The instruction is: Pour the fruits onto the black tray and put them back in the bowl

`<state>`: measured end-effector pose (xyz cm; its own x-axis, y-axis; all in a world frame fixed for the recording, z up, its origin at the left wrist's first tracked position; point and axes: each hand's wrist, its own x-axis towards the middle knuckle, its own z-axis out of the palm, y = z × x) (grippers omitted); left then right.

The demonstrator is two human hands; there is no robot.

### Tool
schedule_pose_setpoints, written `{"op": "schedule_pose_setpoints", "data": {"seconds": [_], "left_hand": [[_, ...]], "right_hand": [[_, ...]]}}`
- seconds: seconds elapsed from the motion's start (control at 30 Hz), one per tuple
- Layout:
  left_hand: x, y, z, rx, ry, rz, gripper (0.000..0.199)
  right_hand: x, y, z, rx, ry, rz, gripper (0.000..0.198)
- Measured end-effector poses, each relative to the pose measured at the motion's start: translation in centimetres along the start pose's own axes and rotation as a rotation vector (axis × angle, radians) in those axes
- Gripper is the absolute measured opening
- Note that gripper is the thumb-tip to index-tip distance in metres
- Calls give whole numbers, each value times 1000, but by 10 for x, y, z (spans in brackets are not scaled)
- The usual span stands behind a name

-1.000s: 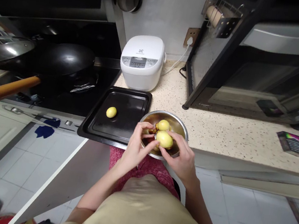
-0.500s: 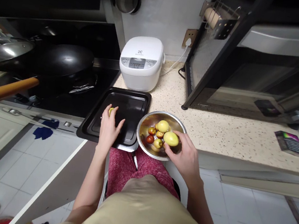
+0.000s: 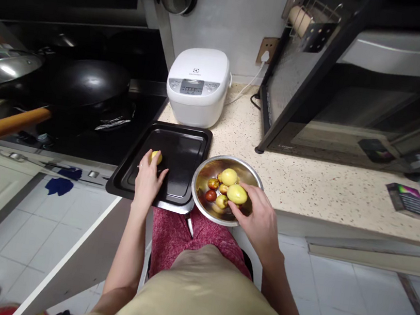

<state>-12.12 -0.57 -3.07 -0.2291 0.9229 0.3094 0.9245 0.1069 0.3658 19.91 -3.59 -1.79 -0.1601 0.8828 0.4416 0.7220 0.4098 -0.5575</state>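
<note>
At the black baking tray (image 3: 183, 153), my left hand (image 3: 147, 180) reaches down to a small yellow fruit (image 3: 156, 158). Its fingertips are at the fruit, partly covering it, while the thumb stays apart from it. My right hand (image 3: 259, 214) pinches a smooth yellow-green oval fruit (image 3: 236, 194) between thumb and fingers, over the right part of a steel bowl (image 3: 199, 197). Inside the bowl are another yellow fruit (image 3: 229, 177), a red-brown jujube (image 3: 211, 195) and several smaller mottled yellow-brown fruits (image 3: 221, 201).
A white rice cooker (image 3: 197, 88) stands behind the tray, plugged into the wall socket (image 3: 267, 50). The stove with a black wok (image 3: 87, 83) is at left, its wooden handle (image 3: 7, 125) sticking out. An oven (image 3: 358, 105) and small box (image 3: 408, 200) are at right.
My left hand has shifted slightly left and down, its thumb closer to the fingers, and more of the yellow fruit shows. My right hand, with the oval fruit, has moved slightly left.
</note>
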Motion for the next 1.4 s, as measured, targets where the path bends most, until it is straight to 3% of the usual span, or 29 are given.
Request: {"op": "schedule_pose_setpoints", "data": {"seconds": [0.6,0.87,0.97,1.1,1.27,1.4], "left_hand": [[5,-5,-7,84,32,-25,39],[6,-10,-6,-136,70,-20,44],[5,2,-11,-276,107,28,41],[-6,34,-24,-454,131,178,39],[-28,81,-31,-610,-51,332,38],[-39,102,-23,-674,-204,382,41]], "right_hand": [[-1,0,4,107,58,-13,33],[1,1,2,109,0,8,38],[0,0,2,117,-3,21,39],[0,1,2,120,1,28,39],[0,1,4,108,34,20,35],[0,0,5,120,50,13,33]]}}
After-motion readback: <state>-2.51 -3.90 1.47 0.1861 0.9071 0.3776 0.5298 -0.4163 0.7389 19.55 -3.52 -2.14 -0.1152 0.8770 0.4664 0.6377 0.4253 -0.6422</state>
